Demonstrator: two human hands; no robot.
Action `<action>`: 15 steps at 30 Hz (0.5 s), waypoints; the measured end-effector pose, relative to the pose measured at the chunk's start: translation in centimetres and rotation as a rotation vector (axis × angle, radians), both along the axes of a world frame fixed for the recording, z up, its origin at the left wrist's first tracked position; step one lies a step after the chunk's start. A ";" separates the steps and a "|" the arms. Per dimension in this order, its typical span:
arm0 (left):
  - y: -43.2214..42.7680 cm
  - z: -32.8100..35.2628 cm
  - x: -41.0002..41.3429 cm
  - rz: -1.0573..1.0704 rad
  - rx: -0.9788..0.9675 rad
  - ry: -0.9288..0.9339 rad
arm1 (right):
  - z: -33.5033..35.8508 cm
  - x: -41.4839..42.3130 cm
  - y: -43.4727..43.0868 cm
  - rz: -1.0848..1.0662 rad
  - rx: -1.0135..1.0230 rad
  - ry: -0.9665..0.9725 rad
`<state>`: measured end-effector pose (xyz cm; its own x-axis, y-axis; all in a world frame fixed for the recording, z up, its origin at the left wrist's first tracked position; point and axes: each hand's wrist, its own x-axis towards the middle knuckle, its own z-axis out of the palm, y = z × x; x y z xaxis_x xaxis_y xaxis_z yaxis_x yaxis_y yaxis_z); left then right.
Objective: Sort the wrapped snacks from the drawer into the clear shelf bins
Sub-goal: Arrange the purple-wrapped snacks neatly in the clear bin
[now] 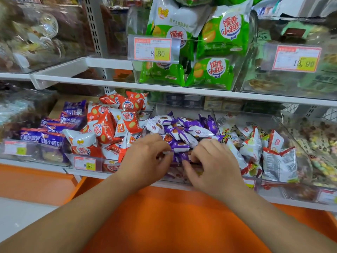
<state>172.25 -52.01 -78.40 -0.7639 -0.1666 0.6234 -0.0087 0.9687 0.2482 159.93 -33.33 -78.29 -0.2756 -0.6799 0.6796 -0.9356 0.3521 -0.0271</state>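
Note:
Both hands reach into a clear shelf bin (182, 106) full of small purple-and-white wrapped snacks (184, 129). My left hand (145, 157) is at the bin's front left, fingers curled, pinching a purple-and-white wrapper at its edge. At the front right, my right hand (211, 165) curls its fingers down onto the purple wrappers near the front wall. Whether that hand holds one is hidden by the fingers. The two hands almost touch.
Orange-and-white snack bags (113, 123) fill the bin to the left, with dark purple packs (54, 130) further left. White-and-red bags (255, 147) fill the bin to the right. Green bags (209, 52) sit in a bin on the shelf above. An orange surface (173, 216) lies below my arms.

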 end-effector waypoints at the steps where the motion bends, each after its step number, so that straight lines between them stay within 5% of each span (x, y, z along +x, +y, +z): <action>1: -0.3 1.1 -0.3 0.026 -0.012 0.069 | 0.4 -0.7 -0.6 0.008 -0.010 0.006; 4: -2.7 3.3 -2.3 0.164 -0.098 0.061 | 1.4 -3.9 -2.7 -0.036 0.044 -0.056; 10: -4.9 2.8 -4.8 0.157 -0.043 -0.508 | 4.6 -8.1 -5.3 -0.098 0.403 -0.500; 15: -4.5 1.2 -3.6 0.165 -0.175 -0.533 | 4.3 -6.1 -4.8 -0.035 0.537 -0.435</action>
<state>168.69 -56.47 -77.16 -0.9524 -0.2393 0.1889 -0.2429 0.9701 0.0042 153.86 -38.12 -74.00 -0.4749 -0.8769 0.0741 -0.8670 0.4518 -0.2104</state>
